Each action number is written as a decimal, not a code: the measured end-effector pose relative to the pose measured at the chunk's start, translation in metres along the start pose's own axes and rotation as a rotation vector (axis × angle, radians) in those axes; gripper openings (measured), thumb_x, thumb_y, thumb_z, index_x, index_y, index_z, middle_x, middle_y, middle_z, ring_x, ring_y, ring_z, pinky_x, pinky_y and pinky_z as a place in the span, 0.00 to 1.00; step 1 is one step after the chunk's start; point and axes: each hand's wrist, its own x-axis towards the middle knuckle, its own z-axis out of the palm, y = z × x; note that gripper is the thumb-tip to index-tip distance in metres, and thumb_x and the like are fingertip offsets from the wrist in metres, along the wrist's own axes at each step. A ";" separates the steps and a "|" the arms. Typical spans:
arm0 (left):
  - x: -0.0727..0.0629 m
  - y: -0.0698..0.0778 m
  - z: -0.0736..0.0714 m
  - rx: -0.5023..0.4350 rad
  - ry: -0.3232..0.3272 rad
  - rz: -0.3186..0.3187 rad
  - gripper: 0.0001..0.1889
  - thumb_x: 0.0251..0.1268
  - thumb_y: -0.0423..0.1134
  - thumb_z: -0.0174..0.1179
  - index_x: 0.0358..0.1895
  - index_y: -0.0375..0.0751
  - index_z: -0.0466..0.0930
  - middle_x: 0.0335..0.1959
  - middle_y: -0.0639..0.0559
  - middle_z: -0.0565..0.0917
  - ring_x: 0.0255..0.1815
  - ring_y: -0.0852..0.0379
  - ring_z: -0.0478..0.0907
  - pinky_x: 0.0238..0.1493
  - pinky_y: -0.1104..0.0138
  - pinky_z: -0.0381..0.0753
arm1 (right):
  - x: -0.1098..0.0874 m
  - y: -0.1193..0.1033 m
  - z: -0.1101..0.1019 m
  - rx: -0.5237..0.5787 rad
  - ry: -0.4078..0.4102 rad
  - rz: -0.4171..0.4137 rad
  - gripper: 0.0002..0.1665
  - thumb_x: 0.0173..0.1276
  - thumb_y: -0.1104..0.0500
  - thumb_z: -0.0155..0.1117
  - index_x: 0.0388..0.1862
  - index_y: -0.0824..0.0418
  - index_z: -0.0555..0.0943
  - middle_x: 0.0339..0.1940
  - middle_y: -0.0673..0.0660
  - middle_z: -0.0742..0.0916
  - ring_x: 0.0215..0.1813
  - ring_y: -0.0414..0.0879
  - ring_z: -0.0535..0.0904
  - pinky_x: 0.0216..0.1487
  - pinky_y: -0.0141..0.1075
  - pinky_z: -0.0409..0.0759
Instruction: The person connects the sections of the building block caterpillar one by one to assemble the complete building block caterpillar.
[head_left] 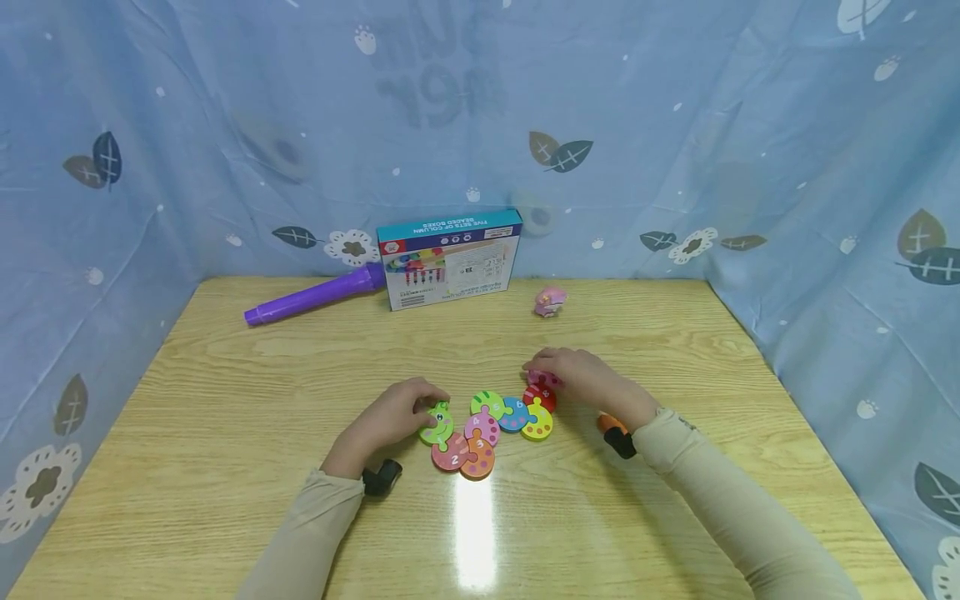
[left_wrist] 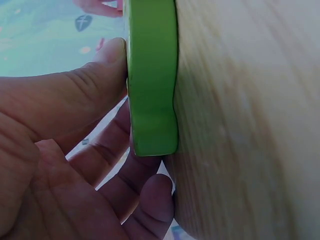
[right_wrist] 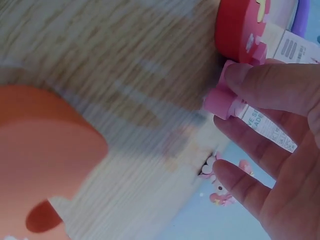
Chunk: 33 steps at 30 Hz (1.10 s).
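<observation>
A wooden caterpillar puzzle winds across the table in linked, coloured, numbered pieces. At its left end my left hand grips the green head piece, thumb on its face and fingers at its edge. The head meets the red piece 2, followed by orange, pink, green, blue and yellow pieces. At the other end my right hand pinches a pink puzzle piece against the red piece 8. Whether the two interlock fully is hidden by the fingers.
A loose orange puzzle piece lies by the right wrist, partly behind a black wrist camera. Farther back are a small pink figurine, a cardboard box and a purple tube. A blue curtain encloses the table.
</observation>
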 end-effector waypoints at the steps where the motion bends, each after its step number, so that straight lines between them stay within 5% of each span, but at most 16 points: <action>1: 0.000 0.000 0.000 0.002 0.001 0.001 0.16 0.55 0.29 0.62 0.49 0.40 0.80 0.36 0.55 0.77 0.33 0.58 0.68 0.38 0.65 0.70 | 0.000 0.000 0.001 -0.003 -0.004 0.004 0.21 0.58 0.69 0.64 0.51 0.56 0.80 0.48 0.53 0.81 0.50 0.49 0.77 0.49 0.44 0.77; 9: 0.000 0.001 0.000 0.004 0.000 0.004 0.16 0.55 0.29 0.62 0.49 0.40 0.80 0.37 0.54 0.77 0.33 0.59 0.68 0.38 0.65 0.71 | -0.007 0.004 -0.001 0.014 0.003 0.023 0.24 0.57 0.70 0.64 0.54 0.58 0.79 0.53 0.57 0.80 0.54 0.53 0.75 0.52 0.46 0.75; 19: 0.000 -0.001 0.000 0.014 0.011 -0.021 0.16 0.55 0.30 0.63 0.49 0.42 0.81 0.37 0.55 0.77 0.34 0.58 0.69 0.38 0.65 0.71 | -0.056 0.011 -0.009 0.084 0.054 0.212 0.30 0.59 0.59 0.66 0.60 0.63 0.72 0.57 0.63 0.76 0.55 0.58 0.74 0.52 0.50 0.73; 27: 0.000 0.000 0.000 0.018 0.004 -0.010 0.16 0.55 0.29 0.63 0.49 0.41 0.80 0.37 0.54 0.77 0.35 0.59 0.69 0.39 0.65 0.71 | -0.090 0.010 0.005 0.015 0.075 0.324 0.37 0.53 0.46 0.70 0.57 0.65 0.74 0.39 0.56 0.79 0.31 0.43 0.73 0.28 0.38 0.73; 33: 0.000 0.000 0.001 0.018 0.006 -0.017 0.16 0.55 0.29 0.63 0.49 0.42 0.81 0.37 0.54 0.77 0.34 0.59 0.69 0.39 0.65 0.71 | -0.103 0.008 0.017 -0.007 0.094 0.395 0.34 0.48 0.37 0.70 0.47 0.58 0.77 0.31 0.49 0.75 0.28 0.41 0.67 0.23 0.34 0.65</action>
